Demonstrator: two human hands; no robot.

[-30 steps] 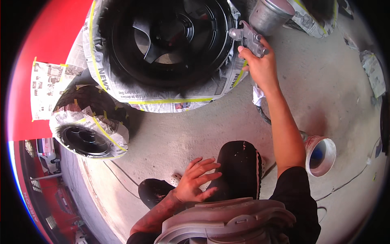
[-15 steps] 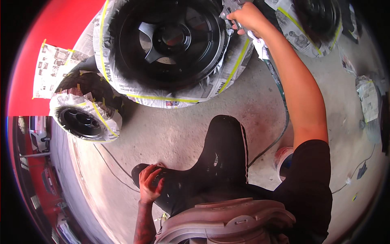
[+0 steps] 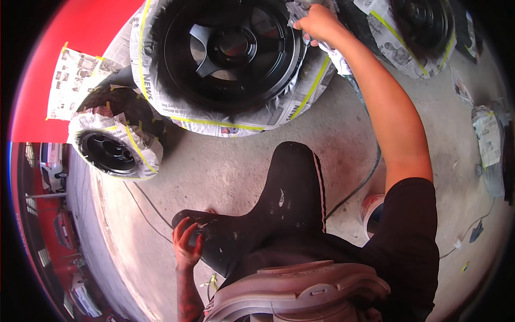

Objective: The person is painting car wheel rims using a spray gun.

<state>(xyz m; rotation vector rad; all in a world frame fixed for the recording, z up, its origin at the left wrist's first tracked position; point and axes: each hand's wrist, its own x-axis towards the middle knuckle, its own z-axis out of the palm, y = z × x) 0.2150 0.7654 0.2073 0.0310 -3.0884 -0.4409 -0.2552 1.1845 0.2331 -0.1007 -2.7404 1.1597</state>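
Observation:
In my right hand (image 3: 322, 26) is a silver spray gun (image 3: 298, 11), held at the right rim of a large black wheel (image 3: 203, 52). The fingers wrap round its handle. A white cloth (image 3: 338, 60) hangs below my grip, and a dark hose (image 3: 370, 137) trails from there toward the floor. Newspaper (image 3: 209, 127) with yellow tape covers the tyre around the wheel. My left hand (image 3: 186, 246) is beside my left knee with nothing in it, fingers spread and bent. Whether it touches the knee I cannot tell.
A smaller masked wheel (image 3: 110, 153) lies at left, below taped newspaper (image 3: 72, 80) on a red panel. Another masked wheel (image 3: 397, 45) is at far right. Near my right side stands a bucket (image 3: 371, 214). A thin cable (image 3: 144, 206) crosses the concrete.
My right hand with the spray gun has shifted slightly left along the wheel's rim. My left hand has slid back from the top of my knee to its outer side. The view has tilted slightly.

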